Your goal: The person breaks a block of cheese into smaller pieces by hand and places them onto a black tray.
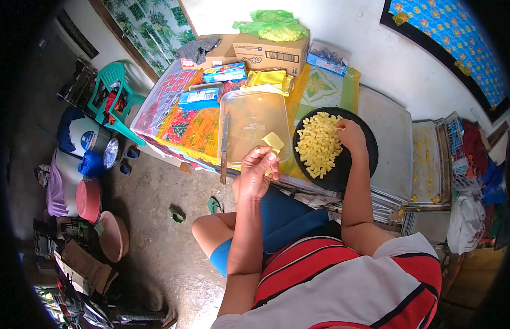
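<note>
My left hand (258,171) is raised at the front edge of a clear plastic tray (233,148). Its fingers are closed round a flat pale yellow piece of cheese (273,141). Along the tray's left side lies a knife (224,145), its brown handle sticking out over the table edge. My right hand (351,135) reaches down to the right side of a pile of cheese cubes (319,143). Its fingers are bent together at the cubes, and what they pinch is hidden. The cubes lie in a round black pan (362,159).
Blue boxes (200,97), a yellow slotted rack (268,79) and a cardboard carton (271,52) with a green plastic bag (272,24) stand behind the tray. Stacked metal sheets (383,123) are right of the pan. A green chair (115,82) stands at left.
</note>
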A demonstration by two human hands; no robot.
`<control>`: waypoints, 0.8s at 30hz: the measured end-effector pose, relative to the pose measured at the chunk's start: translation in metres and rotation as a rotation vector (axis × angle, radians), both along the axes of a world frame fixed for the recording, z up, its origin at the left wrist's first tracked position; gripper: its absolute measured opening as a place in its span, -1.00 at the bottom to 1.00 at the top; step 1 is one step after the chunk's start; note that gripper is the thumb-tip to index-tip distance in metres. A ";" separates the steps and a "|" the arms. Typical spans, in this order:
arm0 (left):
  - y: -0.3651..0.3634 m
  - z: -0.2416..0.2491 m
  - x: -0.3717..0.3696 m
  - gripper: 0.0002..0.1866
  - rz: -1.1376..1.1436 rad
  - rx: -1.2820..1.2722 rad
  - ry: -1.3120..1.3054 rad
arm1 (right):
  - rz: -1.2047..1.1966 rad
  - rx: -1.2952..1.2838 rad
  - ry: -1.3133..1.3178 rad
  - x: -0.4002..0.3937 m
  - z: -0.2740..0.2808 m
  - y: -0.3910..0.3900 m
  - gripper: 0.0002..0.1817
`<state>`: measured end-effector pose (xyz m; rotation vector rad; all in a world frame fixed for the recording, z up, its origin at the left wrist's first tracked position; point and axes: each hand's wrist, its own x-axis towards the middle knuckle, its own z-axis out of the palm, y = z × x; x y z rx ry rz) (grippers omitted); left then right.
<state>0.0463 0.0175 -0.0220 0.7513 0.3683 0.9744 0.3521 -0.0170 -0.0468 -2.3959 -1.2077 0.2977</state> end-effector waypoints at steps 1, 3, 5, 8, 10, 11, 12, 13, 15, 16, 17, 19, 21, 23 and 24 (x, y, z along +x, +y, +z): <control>0.000 0.001 0.001 -0.85 0.006 0.009 0.000 | 0.021 0.062 -0.039 -0.001 0.000 0.000 -0.72; -0.002 0.003 0.002 -0.84 0.017 0.025 0.002 | 0.063 0.182 -0.113 -0.006 0.003 0.000 -0.68; -0.004 0.004 0.002 -0.84 0.029 0.050 0.042 | 0.264 0.362 0.192 -0.017 0.013 0.001 -0.67; -0.004 0.008 0.002 -0.84 0.037 0.078 0.082 | 0.638 0.419 0.832 -0.052 0.053 0.002 -0.66; -0.006 0.009 0.004 -0.84 0.036 0.089 0.096 | 0.760 0.344 0.998 -0.078 0.073 -0.004 -0.70; -0.007 0.010 0.005 -0.84 0.035 0.093 0.101 | 0.821 0.305 1.079 -0.088 0.078 -0.006 -0.71; -0.007 0.011 0.005 -0.84 0.033 0.098 0.106 | 0.846 0.309 1.100 -0.096 0.080 -0.005 -0.71; -0.008 0.013 0.005 -0.85 0.025 0.095 0.121 | 0.872 0.314 1.121 -0.103 0.081 -0.005 -0.71; -0.010 0.015 0.005 -0.85 0.014 0.093 0.149 | 0.902 0.316 1.167 -0.110 0.081 -0.004 -0.72; -0.010 0.015 0.004 -0.85 0.013 0.092 0.154 | 0.903 0.313 1.194 -0.111 0.079 -0.004 -0.73; -0.010 0.015 0.003 -0.85 0.014 0.092 0.159 | 0.906 0.310 1.221 -0.113 0.078 -0.003 -0.74; -0.010 0.016 0.002 -0.85 0.016 0.086 0.158 | 0.911 0.302 1.217 -0.114 0.080 -0.002 -0.72; -0.010 0.019 0.002 -0.84 0.016 0.076 0.148 | 0.907 0.291 1.193 -0.114 0.080 -0.003 -0.71; -0.010 0.021 0.002 -0.84 0.021 0.087 0.157 | 0.900 0.278 1.149 -0.113 0.079 -0.002 -0.73; -0.011 0.021 0.002 -0.84 0.024 0.093 0.162 | 0.897 0.285 1.150 -0.114 0.078 -0.001 -0.74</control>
